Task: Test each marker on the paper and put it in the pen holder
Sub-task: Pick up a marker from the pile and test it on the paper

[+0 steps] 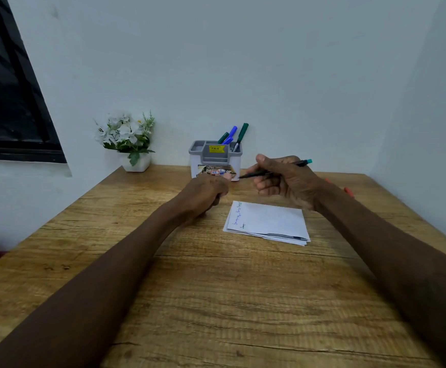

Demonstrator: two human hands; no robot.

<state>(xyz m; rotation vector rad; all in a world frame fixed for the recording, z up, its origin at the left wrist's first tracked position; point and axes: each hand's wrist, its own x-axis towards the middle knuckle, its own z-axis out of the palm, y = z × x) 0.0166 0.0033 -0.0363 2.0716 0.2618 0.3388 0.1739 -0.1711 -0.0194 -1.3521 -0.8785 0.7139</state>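
Note:
My right hand (285,179) grips a slim black marker with a teal end (305,162), held level above the table with its uncapped tip pointing left. My left hand (206,192) is a closed fist just left of that tip, in front of the pen holder; I cannot see whether anything is inside it. The grey and white pen holder (215,160) stands at the back of the table with two green markers (243,131) and a blue marker (231,134) in it. Folded white paper (269,220) lies below my right hand, with green and blue scribbles along its left edge.
A white pot of artificial white flowers (127,139) stands at the back left of the wooden table (216,301). Orange-red markers (348,191) lie partly hidden behind my right wrist. Walls close the back and right; a dark window (9,102) is on the left.

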